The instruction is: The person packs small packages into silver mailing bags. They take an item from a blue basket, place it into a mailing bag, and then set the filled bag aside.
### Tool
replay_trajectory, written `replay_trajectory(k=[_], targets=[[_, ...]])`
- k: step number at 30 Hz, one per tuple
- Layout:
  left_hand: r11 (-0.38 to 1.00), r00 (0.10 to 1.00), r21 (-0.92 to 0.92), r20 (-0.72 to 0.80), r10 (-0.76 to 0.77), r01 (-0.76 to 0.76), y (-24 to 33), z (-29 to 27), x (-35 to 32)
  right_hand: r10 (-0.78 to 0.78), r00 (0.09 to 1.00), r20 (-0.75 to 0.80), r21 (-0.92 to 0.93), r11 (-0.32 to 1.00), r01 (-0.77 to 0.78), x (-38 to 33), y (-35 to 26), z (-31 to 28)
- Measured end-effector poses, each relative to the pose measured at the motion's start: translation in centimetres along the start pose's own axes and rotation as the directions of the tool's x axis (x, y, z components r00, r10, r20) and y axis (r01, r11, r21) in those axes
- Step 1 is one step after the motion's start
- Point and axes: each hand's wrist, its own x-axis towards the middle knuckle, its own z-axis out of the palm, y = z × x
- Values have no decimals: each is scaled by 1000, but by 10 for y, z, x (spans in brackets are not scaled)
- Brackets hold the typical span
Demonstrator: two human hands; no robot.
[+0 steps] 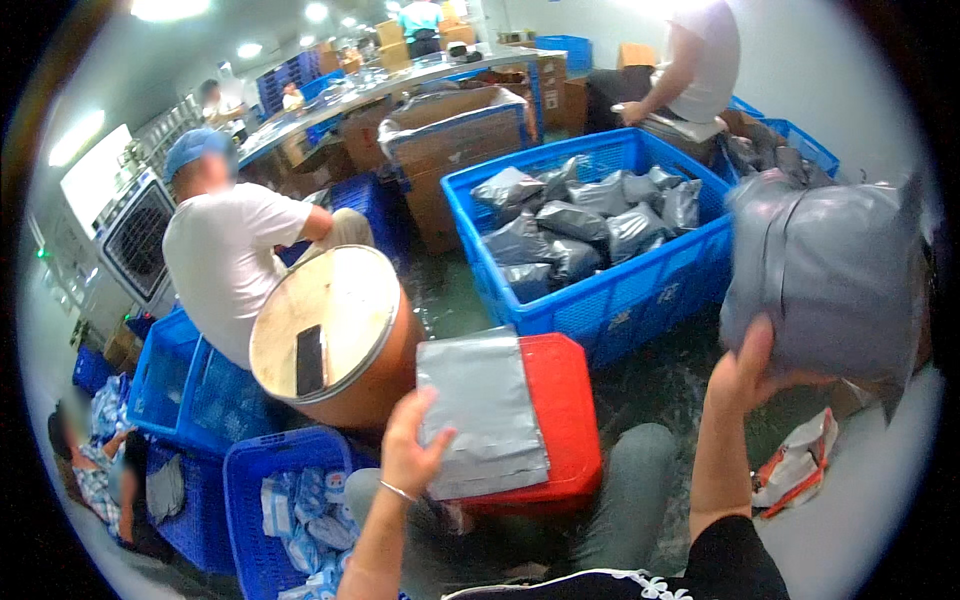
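Observation:
Raised at the right, a bulging grey plastic mailer (840, 270) is gripped by my right hand (745, 375), thumb on its front and fingers underneath. A flat grey mailing bag (485, 420) lies on a red stool or box (565, 410) between my knees. My left hand (412, 455) is at this bag's left edge, thumb and forefinger apart over it. Beyond the stool, a large blue crate (610, 315) holds several filled grey mailers (575, 225).
A round drum (340, 270) with a phone (311, 360) on top stands left of the stool. Blue baskets, one with white-and-blue packets (305, 520), are at lower left. A person in a white shirt (225, 245) sits beyond the drum; another (690, 70) sits behind the crate.

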Motion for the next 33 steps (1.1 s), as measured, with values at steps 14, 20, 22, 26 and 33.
replay_trajectory(k=[14,20,22,26,33], targets=[[846,963,532,210,-169,33,-33,75,-21,-110,-216,970,60,972,-226,-79,-130,26],[860,959,503,190,-210,88,-11,59,-28,-111,-275,955,205,917,342,-190,-138,33],[956,932,222,264,-249,193,-19,43,-28,32,-378,925,119,921,370,-187,-147,31],[983,903,-182,-420,-89,12,-47,-46,-103,35,-384,923,144,893,426,-197,-149,26],[-17,46,69,-799,-599,997,-233,-140,-443,-69,-501,863,-110,942,-318,-189,-60,67]])
